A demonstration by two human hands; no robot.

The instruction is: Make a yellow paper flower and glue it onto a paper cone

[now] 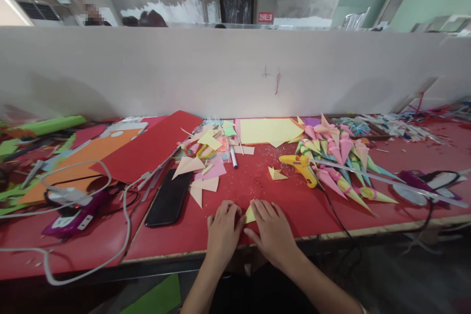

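Both my hands are low over the front edge of the red table, around a small folded piece of yellow paper (250, 214). My right hand (271, 228) holds it down against the tabletop with the fingers over its right part. My left hand (224, 228) has bent fingers, closed at the paper's left edge; its fingertips are partly hidden. Beyond my hands is another folded yellow paper piece (276, 173). To its right lies a yellow glue gun (300, 166) with a black cord, touching a pile of pastel paper cones (334, 149).
A black phone (169, 198) lies left of my hands, near paper scraps (208, 184) and a marker (233, 157). Large red card (154, 144) and a purple power strip (79, 213) with white cables are farther left. A clear glue stick (390, 179) crosses the right side. A white partition (221, 71) stands behind.
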